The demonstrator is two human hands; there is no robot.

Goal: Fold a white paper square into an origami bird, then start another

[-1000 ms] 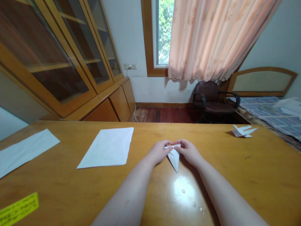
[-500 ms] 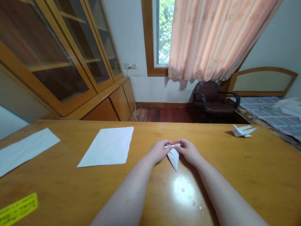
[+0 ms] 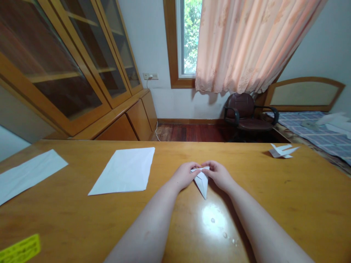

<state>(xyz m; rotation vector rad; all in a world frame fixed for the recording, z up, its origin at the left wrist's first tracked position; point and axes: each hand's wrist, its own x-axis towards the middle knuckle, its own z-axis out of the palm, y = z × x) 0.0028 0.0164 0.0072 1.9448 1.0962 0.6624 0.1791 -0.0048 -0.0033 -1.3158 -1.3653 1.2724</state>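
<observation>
A small piece of white folded paper (image 3: 202, 185) lies between my hands over the wooden table, its narrow point toward me and its wide edge away. My left hand (image 3: 185, 176) grips its upper left corner, thumb on top and fingers behind. On the upper right corner, my right hand (image 3: 218, 175) pinches the paper the same way, its thumb close to the left thumb. Crease lines show down the middle of the paper. The fingertips behind the far edge are partly hidden.
A square white sheet (image 3: 124, 171) lies left of my hands, and a white paper strip (image 3: 30, 176) farther left. A folded paper figure (image 3: 282, 151) stands at the table's far right. A yellow label (image 3: 20, 250) sits near left. Beyond the table (image 3: 68, 219) stands an office chair (image 3: 245, 113).
Both hands keep hold of the folded paper, with hardly any movement. The whole view has shifted slightly.
</observation>
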